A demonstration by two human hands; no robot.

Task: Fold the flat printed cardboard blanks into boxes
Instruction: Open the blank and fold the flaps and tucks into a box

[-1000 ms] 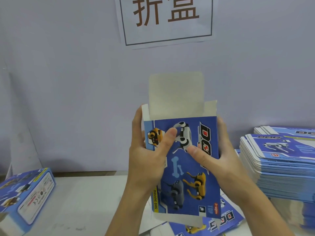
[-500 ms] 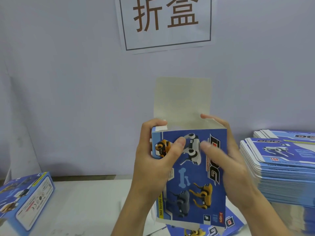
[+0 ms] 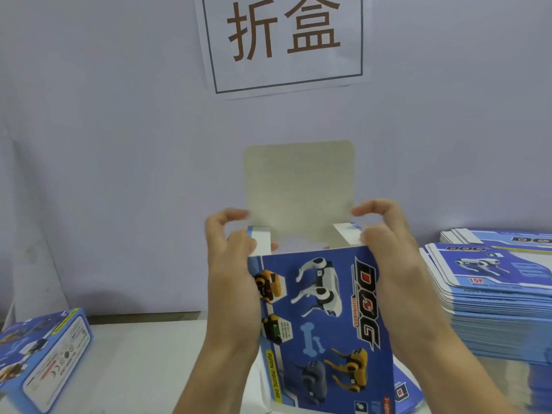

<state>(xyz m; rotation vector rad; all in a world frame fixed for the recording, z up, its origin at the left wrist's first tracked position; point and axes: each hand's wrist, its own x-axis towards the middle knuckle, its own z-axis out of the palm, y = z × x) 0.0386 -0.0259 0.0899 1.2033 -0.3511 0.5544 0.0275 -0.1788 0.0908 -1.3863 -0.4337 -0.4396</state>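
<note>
I hold a blue printed box [image 3: 322,327] with robot dogs and the word DOG upright in front of me, opened into a tube. Its grey top lid flap [image 3: 298,192] stands straight up. My left hand [image 3: 233,282] grips the box's left edge, fingers curled over the small left side flap [image 3: 260,240]. My right hand [image 3: 391,270] grips the right edge, its thumb and fingers on the small right side flap [image 3: 348,234]. Both side flaps are bent inward. A tall stack of flat blanks [image 3: 490,291] lies at the right.
A finished blue box [image 3: 41,363] lies on its side at the left on the white table [image 3: 143,369]. Another flat blank [image 3: 404,395] lies on the table under the held box. A paper sign [image 3: 283,43] hangs on the wall behind.
Both hands have slid up to the box's top corners. The side flaps have been bent inward, and the box has come closer and tilted slightly.
</note>
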